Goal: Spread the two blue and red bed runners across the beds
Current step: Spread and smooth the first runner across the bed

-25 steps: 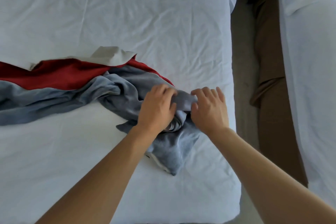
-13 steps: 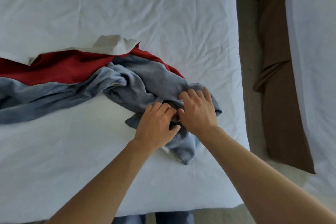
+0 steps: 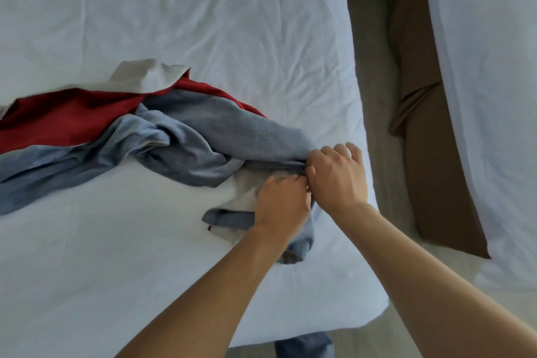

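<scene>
1. Both forearms are bare from the wrist to the frame edge; no sleeves show.
2. The left hand [image 3: 280, 206] and right hand [image 3: 338, 174] wear no gloves, rings, watch or bracelet.
3. A strip of blue denim-like trouser leg [image 3: 305, 344] shows at the bottom edge.

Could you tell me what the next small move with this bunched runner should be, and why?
Probably slide the left hand and right hand apart along the edge, since both grip the bed runner at one spot and it lies twisted on the bed.
</scene>
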`<state>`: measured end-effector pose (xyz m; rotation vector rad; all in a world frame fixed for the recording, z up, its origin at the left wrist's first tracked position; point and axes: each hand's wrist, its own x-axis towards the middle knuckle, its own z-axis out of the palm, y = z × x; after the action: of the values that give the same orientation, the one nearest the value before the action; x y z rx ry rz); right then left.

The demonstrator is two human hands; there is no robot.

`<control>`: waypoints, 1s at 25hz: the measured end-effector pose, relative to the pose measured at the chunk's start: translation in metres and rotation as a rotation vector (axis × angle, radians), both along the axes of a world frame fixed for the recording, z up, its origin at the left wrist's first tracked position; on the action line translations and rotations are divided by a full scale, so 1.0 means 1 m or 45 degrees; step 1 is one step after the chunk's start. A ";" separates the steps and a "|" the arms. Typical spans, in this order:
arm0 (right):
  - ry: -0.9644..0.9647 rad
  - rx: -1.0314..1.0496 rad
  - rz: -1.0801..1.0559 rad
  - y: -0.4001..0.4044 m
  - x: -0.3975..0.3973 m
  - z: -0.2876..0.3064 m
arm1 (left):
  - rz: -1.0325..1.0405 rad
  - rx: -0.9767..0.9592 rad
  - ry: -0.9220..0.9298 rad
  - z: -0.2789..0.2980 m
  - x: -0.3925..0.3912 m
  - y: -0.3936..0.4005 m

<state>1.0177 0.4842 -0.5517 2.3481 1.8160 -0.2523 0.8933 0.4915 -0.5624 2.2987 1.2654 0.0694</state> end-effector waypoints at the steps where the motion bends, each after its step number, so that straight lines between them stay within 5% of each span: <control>1: -0.012 0.015 0.020 0.002 0.015 0.003 | 0.071 -0.078 -0.040 0.000 0.019 -0.002; 8: 0.083 0.274 0.093 0.025 0.126 0.022 | 0.668 -0.586 -0.420 0.018 0.142 0.004; 14: 0.403 0.118 -0.149 0.041 0.122 0.013 | 0.960 -0.590 -0.649 0.020 0.125 0.030; 18: 0.822 -0.026 -0.564 0.049 0.114 0.015 | 0.713 -0.513 -0.419 0.022 0.124 0.037; 22: 0.866 -0.160 -0.392 0.037 0.110 0.017 | 0.792 -0.158 -0.554 0.020 0.093 0.067; 25: 1.077 -0.254 -0.298 0.023 0.091 0.018 | 0.416 -0.050 -0.376 0.019 0.081 0.099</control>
<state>1.1086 0.5070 -0.5332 2.4805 1.6332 -1.5722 0.9740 0.5904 -0.5437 1.9403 1.4520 0.4747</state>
